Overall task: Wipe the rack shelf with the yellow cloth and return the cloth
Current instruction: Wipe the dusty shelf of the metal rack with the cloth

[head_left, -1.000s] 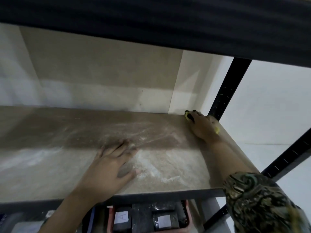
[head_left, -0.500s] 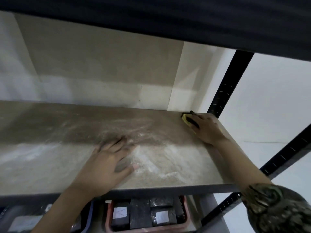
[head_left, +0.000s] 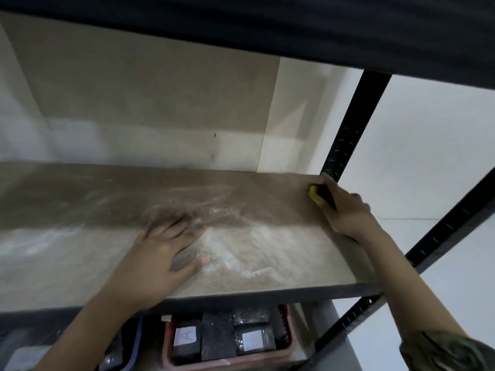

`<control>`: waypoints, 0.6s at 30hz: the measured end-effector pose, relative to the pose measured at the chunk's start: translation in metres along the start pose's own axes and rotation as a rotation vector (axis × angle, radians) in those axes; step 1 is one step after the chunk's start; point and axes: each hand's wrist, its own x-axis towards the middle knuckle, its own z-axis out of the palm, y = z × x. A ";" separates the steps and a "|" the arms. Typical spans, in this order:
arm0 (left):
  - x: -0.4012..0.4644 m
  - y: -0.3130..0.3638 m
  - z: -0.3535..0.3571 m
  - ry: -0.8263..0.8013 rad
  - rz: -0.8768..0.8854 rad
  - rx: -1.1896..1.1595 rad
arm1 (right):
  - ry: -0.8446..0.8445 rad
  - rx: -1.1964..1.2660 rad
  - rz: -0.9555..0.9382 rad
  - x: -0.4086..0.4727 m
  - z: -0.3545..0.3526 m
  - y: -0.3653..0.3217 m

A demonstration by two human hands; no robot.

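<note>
The rack shelf (head_left: pixel 267 199) is greyish brown, smeared with whitish dusty streaks across its middle. At its far right corner the yellow cloth (head_left: pixel 314 195) shows a bright yellow patch beside a black one. The rack's post (head_left: pixel 348 135) on the right is black. The sleeve (head_left: pixel 450 352), near right, carries a dark olive swirling pattern. Below, the basket (head_left: pixel 171 352) is pinkish red, holding black packets with white labels (head_left: pixel 185 336).

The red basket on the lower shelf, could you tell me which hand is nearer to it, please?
Left. The left hand rests flat on the shelf near its front edge, just above the red basket. The right hand is at the back right corner, holding the yellow cloth.
</note>
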 end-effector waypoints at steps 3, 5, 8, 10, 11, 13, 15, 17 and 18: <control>0.001 -0.001 0.001 -0.002 0.007 0.024 | -0.023 -0.116 0.143 -0.004 0.020 0.005; 0.001 -0.002 0.001 0.003 0.014 0.023 | -0.010 -0.114 0.133 -0.011 0.022 -0.011; 0.001 -0.002 0.002 0.013 0.029 0.012 | -0.034 -0.102 -0.032 -0.036 0.019 -0.041; 0.002 -0.003 0.003 0.030 0.034 0.006 | -0.034 -0.073 -0.285 -0.071 0.029 -0.069; 0.002 -0.003 0.004 0.037 0.037 0.003 | -0.049 -0.027 -0.377 -0.085 0.030 -0.080; 0.002 -0.002 0.004 0.040 0.040 0.001 | -0.042 0.024 -0.435 -0.088 0.021 -0.077; 0.002 -0.002 0.004 0.039 0.038 0.003 | 0.033 0.048 -0.324 -0.066 0.008 -0.046; 0.001 -0.002 0.004 0.039 0.038 0.006 | 0.030 0.060 -0.035 -0.042 -0.006 -0.009; 0.001 -0.001 0.004 0.037 0.040 0.005 | -0.005 0.023 0.111 -0.037 -0.007 0.002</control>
